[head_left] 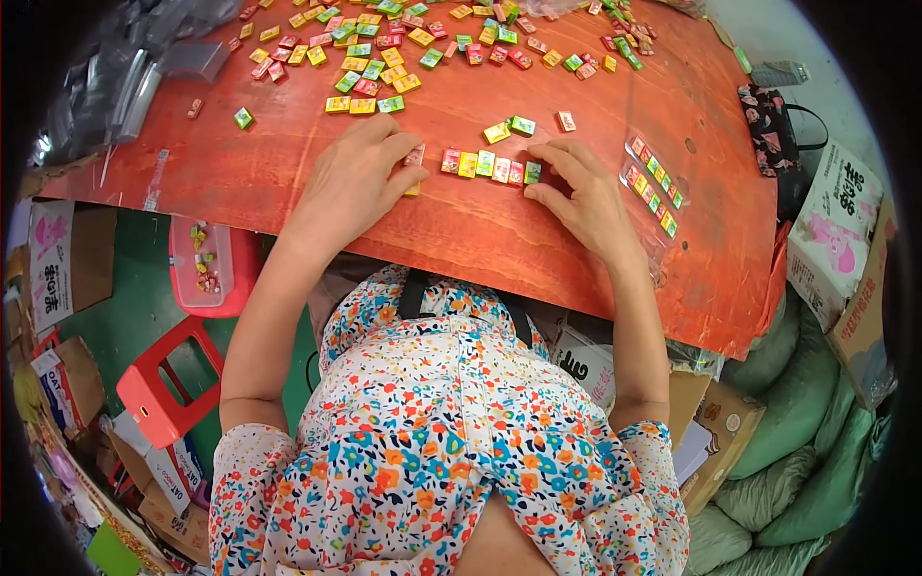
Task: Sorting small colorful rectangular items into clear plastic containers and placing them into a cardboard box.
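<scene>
A short row of small candy-like boxes (483,164) in red, yellow, green and pink lies on the red table in front of me. At its right end my right hand (588,197) has thumb and forefinger closed about a small green box (533,173). Left of the row, my left hand (357,175) pinches a small pink box (414,156); a yellow box (413,190) shows by its thumb, partly hidden. Just beyond the row lie a loose yellow box (497,132), a green box (521,126) and a pale pink box (567,121).
Many loose small boxes (370,69) are scattered across the far side of the red table (317,158). To the right lies a clear plastic tray (653,187) with rows of boxes. Clear plastic packaging (115,91) is heaped at the far left. A red stool (173,384) stands below.
</scene>
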`<state>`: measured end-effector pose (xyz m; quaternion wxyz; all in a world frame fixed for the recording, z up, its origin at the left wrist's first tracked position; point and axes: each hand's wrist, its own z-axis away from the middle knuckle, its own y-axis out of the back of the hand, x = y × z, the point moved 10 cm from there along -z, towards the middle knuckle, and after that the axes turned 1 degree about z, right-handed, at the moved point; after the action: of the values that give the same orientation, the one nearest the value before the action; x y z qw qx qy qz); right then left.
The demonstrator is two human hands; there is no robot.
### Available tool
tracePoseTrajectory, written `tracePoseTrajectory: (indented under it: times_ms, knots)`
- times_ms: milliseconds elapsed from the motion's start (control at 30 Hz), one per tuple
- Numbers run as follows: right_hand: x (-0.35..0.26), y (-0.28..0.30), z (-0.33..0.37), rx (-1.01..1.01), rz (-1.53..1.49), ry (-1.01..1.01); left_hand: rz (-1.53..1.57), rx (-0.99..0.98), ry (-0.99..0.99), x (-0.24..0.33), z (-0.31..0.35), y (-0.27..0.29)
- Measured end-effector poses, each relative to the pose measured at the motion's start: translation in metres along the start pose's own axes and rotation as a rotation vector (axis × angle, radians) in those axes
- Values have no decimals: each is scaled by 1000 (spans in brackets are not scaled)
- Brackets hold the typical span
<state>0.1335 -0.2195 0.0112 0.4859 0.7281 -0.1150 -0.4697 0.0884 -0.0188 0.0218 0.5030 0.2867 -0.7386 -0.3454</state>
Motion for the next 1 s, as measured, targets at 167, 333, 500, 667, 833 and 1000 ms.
tracePoseTrajectory:
  times_ms: [167,333,500,667,833,1000]
  knots:
    - [-4,0,2,-18,8,14,7,46,-24,6,-4,-11]
    - [-6,0,1,-19,40,27,78,-75,46,6,-8,-15]
    - [-6,-1,-3,-3,89,16,113,-27,20,7,-16,-11]
    - [-17,-9,-3,76,146,89,126,-126,-40,17,-26,-31]
    - [-16,-10,5,146,129,32,119,-167,-25,25,-27,-38]
    - [-10,27,40,199,98,-53,217,-117,-148,70,-43,-40]
